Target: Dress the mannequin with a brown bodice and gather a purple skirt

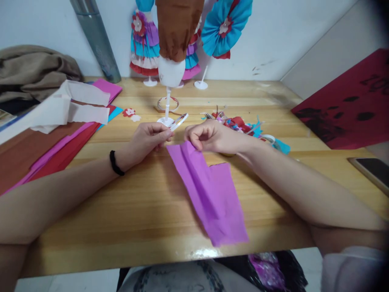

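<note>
My left hand (152, 140), with a black band at the wrist, pinches a small roll of tape (180, 122) beside the foot of a white stand. My right hand (205, 136) is closed on the top edge of a purple paper sheet (212, 198), which slopes down toward the table's front edge with creases along its length. The two hands are close together but apart. Behind them stands a white dress form (172, 72) with brown paper (179, 28) around its upper part.
Coloured paper sheets (51, 142) and a brown cloth (36, 69) lie at the left, near a tall bottle (99, 44). Paper scraps (238, 123) lie behind my right forearm. Paper dresses (146, 44) stand by the wall; a phone (372, 170) is at the right.
</note>
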Action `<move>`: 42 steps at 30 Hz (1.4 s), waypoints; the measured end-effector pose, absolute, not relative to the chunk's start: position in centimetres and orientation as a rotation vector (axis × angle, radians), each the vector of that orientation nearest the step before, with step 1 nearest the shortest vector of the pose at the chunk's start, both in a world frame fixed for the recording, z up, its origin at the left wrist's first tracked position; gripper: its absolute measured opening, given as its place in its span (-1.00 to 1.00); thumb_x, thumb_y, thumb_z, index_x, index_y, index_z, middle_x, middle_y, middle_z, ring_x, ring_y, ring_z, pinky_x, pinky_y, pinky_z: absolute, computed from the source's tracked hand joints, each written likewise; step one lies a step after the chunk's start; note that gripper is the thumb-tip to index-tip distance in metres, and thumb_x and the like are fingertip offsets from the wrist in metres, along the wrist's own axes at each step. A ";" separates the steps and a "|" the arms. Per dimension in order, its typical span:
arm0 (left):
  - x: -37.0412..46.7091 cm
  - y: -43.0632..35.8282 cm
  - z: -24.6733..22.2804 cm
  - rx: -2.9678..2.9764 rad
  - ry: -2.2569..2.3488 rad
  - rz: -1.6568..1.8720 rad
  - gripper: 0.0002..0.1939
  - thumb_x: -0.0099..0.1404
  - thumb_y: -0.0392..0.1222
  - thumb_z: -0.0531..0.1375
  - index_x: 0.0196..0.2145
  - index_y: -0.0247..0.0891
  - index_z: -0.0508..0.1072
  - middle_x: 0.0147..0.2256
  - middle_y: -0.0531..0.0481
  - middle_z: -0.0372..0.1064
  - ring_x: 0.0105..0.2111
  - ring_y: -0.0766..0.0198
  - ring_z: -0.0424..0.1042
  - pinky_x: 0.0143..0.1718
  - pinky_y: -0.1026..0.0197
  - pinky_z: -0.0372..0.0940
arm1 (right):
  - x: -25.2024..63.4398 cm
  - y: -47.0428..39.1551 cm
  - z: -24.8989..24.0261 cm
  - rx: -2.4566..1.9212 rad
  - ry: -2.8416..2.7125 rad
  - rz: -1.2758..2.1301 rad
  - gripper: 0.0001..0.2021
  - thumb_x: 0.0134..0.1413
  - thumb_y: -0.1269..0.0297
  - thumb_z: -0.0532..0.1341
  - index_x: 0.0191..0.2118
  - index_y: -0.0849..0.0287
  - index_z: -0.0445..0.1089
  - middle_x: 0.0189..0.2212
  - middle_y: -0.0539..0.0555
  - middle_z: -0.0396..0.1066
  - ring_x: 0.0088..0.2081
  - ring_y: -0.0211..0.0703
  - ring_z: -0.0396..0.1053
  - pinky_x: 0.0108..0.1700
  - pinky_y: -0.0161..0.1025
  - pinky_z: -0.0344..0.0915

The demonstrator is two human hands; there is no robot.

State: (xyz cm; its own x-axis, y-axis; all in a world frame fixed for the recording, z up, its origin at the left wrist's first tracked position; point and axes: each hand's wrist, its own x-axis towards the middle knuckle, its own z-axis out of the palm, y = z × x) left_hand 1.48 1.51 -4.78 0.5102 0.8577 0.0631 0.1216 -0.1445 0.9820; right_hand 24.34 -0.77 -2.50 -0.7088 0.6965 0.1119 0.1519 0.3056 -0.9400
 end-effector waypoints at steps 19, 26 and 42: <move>1.4 0.8 -4.2 1.643 0.857 0.817 -0.76 0.26 -0.09 0.22 -0.47 -0.30 0.44 -0.72 0.11 0.25 -0.70 0.43 0.18 -0.65 0.36 0.03 | 23.5 -1.4 -2.6 -1.069 -1.877 1.541 -0.84 -0.06 0.27 0.31 -0.35 0.26 0.45 -0.48 -0.01 0.36 -0.45 -0.30 0.23 -0.35 -0.28 0.11; 1.5 0.3 -4.0 1.697 0.851 0.847 -0.77 0.27 -0.12 0.19 -0.47 -0.32 0.41 -0.72 0.14 0.24 -0.72 0.48 0.16 -0.67 0.40 0.00 | 22.8 -1.5 -3.3 -1.044 -1.730 1.417 -0.54 -0.12 0.09 0.43 -0.59 0.17 0.13 -0.66 -0.17 0.05 -0.58 -0.42 -0.05 -0.51 -0.32 -0.14; 1.5 0.3 -4.0 1.753 0.863 0.876 -0.74 0.26 -0.12 0.17 -0.53 -0.28 0.36 -0.74 0.15 0.18 -0.73 0.47 0.11 -0.67 0.37 -0.03 | 23.4 -1.9 -1.7 -0.986 -1.666 1.663 -0.91 -0.15 0.41 0.31 -0.44 0.21 0.39 -0.58 -0.10 0.31 -0.56 -0.39 0.15 -0.50 -0.35 0.02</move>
